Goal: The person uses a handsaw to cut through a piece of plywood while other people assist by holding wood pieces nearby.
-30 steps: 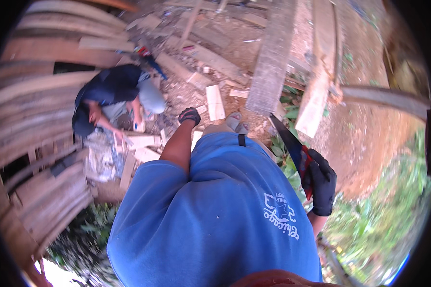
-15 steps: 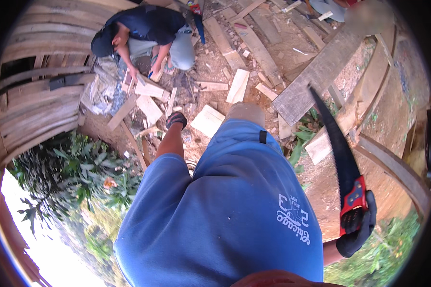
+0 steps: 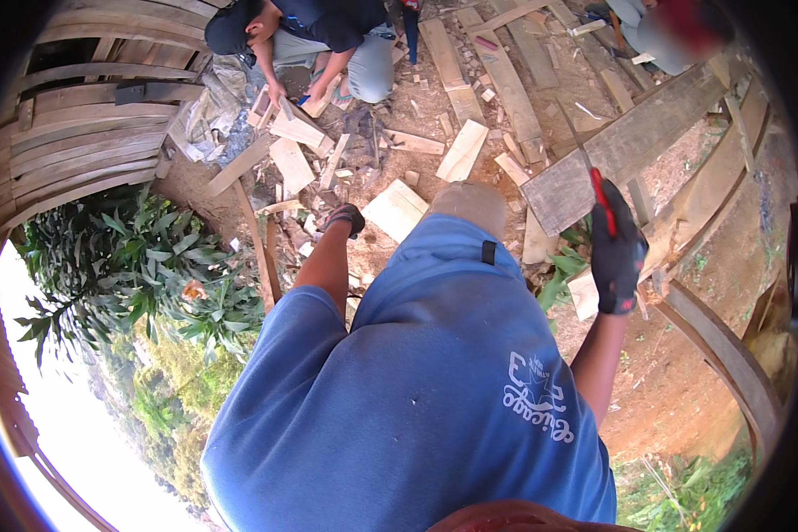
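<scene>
My right hand (image 3: 619,257), in a dark glove, is closed round the red handle of a hand saw (image 3: 602,199). The saw's thin blade, seen nearly edge-on, points away over the near end of a wide weathered plank (image 3: 656,129); whether it touches the wood I cannot tell. My left hand (image 3: 346,219), also gloved, hangs low at the left beside a pale short board (image 3: 396,209). Its fingers are foreshortened and too small to read, and nothing shows in them.
A crouching person (image 3: 328,44) in dark clothes handles small wood pieces at the far left. Another person (image 3: 674,35) is at the far right. Loose boards (image 3: 501,75) and offcuts litter the dirt. A slatted wooden wall (image 3: 89,133) and a leafy shrub (image 3: 142,257) stand left.
My right hand has swung forward and inward with the saw, from low at the right to the wide plank's near end. The blade turned from broadside to edge-on. The view has shifted slightly.
</scene>
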`<state>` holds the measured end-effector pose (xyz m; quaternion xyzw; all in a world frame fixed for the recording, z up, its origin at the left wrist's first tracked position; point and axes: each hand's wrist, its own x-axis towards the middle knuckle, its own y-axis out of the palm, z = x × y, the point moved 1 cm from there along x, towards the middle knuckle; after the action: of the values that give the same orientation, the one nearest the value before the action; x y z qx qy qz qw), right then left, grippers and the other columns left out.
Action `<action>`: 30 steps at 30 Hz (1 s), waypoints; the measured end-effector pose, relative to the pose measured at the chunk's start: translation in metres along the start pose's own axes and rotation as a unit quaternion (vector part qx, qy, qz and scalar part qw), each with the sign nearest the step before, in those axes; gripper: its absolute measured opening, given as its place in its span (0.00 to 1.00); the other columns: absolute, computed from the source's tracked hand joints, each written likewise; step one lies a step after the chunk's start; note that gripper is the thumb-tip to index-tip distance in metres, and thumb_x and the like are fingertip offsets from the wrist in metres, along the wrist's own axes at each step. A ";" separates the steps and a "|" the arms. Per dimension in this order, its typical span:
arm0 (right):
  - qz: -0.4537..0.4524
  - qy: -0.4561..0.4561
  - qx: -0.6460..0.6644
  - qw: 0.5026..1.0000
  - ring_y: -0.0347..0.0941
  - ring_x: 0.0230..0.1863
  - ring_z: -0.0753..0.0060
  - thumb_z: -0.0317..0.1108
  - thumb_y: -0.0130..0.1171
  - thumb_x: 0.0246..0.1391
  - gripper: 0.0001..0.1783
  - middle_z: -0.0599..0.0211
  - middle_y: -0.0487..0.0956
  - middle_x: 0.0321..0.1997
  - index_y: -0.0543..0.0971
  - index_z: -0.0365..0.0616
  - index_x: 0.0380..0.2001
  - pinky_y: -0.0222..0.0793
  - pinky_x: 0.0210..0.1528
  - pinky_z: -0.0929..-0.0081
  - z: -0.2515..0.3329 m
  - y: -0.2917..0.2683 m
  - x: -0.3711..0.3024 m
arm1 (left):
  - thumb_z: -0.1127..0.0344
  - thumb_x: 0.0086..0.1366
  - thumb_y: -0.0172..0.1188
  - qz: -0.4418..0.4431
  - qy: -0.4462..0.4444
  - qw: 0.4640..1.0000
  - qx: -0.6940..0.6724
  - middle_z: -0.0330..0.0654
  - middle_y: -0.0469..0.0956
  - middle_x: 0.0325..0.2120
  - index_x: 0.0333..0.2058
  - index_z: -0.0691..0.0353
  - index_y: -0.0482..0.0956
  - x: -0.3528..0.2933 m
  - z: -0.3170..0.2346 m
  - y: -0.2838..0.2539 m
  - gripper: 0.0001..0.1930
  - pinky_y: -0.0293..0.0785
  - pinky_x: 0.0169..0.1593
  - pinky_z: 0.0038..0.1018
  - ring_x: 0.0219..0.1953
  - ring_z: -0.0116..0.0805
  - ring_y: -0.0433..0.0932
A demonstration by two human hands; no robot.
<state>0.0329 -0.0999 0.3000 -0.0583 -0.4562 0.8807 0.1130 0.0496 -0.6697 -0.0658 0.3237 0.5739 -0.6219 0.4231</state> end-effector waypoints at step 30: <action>0.131 0.016 -0.219 0.967 0.83 0.37 0.37 0.28 0.55 0.64 0.45 0.42 0.86 0.37 0.56 0.40 0.83 0.75 0.47 0.44 -0.143 0.232 -0.009 | 0.57 0.64 0.70 0.066 0.195 0.938 0.278 0.52 0.91 0.45 0.40 0.59 0.94 -0.016 0.037 -0.061 0.13 0.87 0.52 0.42 0.47 0.49 0.91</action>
<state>0.0377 -0.1186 0.0279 -0.1550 -0.6243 0.7656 -0.0111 0.0045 -0.7045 -0.0201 0.5807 0.4270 -0.6517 0.2360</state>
